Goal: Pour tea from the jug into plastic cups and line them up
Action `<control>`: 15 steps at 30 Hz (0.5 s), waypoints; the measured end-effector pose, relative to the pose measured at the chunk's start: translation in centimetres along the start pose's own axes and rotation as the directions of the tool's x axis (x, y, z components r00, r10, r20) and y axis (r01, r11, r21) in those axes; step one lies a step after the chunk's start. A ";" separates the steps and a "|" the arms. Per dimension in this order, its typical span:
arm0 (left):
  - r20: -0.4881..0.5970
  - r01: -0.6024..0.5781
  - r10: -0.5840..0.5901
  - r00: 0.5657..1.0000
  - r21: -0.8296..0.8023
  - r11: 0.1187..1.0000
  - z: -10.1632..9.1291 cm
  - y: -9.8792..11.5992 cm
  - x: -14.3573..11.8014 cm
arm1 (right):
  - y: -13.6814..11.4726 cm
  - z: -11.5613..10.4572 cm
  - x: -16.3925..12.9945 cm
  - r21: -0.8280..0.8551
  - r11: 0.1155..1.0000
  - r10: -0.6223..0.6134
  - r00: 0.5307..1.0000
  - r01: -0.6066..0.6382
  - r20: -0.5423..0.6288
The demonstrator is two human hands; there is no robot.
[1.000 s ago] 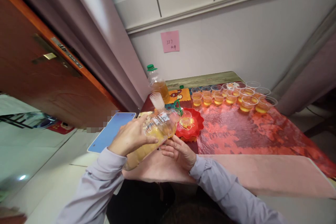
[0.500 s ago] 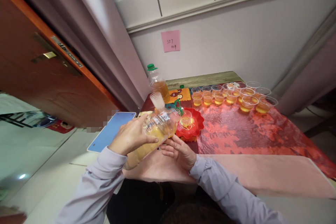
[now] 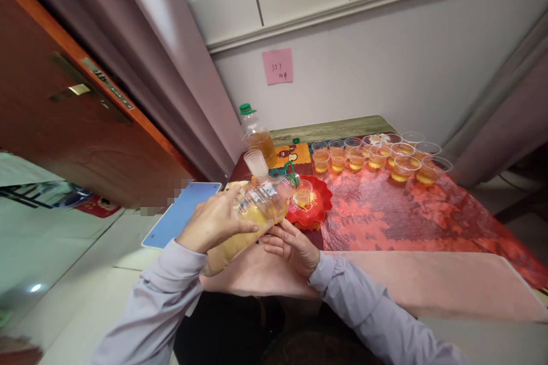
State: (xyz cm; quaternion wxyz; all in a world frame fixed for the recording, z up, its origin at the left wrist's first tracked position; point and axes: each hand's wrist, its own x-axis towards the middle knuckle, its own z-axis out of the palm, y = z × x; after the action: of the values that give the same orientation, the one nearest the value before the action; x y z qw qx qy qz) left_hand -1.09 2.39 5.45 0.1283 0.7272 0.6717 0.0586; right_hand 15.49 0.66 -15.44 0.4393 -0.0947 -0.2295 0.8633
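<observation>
Tilted bottle (image 3: pixel 252 214) gripped in left hand (image 3: pixel 212 222), right hand (image 3: pixel 291 246) spread loosely beneath its neck.

At the table's (image 3: pixel 334 128) far left corner you have a second bottle (image 3: pixel 256 136) with a green cap, upright, amber liquid in its lower part. Just in front of it stands a stack of empty clear cups (image 3: pixel 256 163). Along the far edge, toward the right corner, a cluster of filled cups (image 3: pixel 377 155) sits in two loose rows on the red cloth (image 3: pixel 406 211). On the wall above is a pink note (image 3: pixel 278 67) (its writing is too small to read). A blue tablet (image 3: pixel 182 212) lies off the table's left edge, beside the wooden door (image 3: pixel 64 114).
</observation>
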 end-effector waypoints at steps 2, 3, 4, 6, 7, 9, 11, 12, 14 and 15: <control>0.016 0.004 -0.004 1.000 -0.004 1.000 -0.1 0.1 0.0 | 0.0 0.0 0.0 -0.002 1.000 0.001 1.000 -0.001 -0.002; 0.020 0.008 -0.008 1.000 -0.004 1.000 -0.2 0.2 0.0 | 0.0 0.0 0.0 -0.005 1.000 0.003 1.000 -0.003 -0.004; 0.023 0.011 -0.011 1.000 -0.002 1.000 -0.3 0.3 0.0 | 0.0 0.0 0.0 -0.008 1.000 0.004 1.000 -0.004 -0.006; 0.027 0.016 -0.017 0.999 0.006 1.000 -0.3 0.3 0.0 | -0.1 0.0 0.0 -0.011 1.000 0.007 1.000 -0.007 -0.006; 0.030 0.018 -0.018 0.999 0.012 1.000 -0.3 0.3 0.0 | -0.1 0.0 0.0 -0.010 1.000 0.008 1.000 -0.008 -0.005; 0.032 0.018 -0.019 0.999 0.022 1.000 -0.3 0.2 0.0 | -0.1 0.1 0.0 -0.005 1.000 0.008 1.000 -0.008 -0.007; 0.026 0.014 -0.014 1.000 0.028 1.000 -0.2 0.0 0.0 | -0.1 0.1 0.0 -0.003 1.000 0.008 1.000 -0.008 -0.008; 0.023 0.008 -0.009 1.000 0.029 1.000 -0.1 -0.1 0.0 | -0.1 0.1 0.0 -0.004 1.000 0.007 1.000 -0.007 -0.007; 0.012 0.000 0.000 1.000 0.032 1.000 0.0 -0.2 0.0 | -0.1 0.1 0.0 -0.007 1.000 0.003 1.000 -0.003 -0.004; 0.008 -0.001 0.001 1.000 0.032 0.999 0.0 -0.3 0.0 | -0.1 0.0 0.0 -0.009 1.000 0.001 1.000 -0.001 -0.003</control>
State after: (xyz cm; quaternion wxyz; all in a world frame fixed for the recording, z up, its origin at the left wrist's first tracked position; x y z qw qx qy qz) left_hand -1.37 2.46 5.35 0.1194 0.7298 0.6716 0.0450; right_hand 15.53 0.67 -15.36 0.4386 -0.0981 -0.2326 0.8625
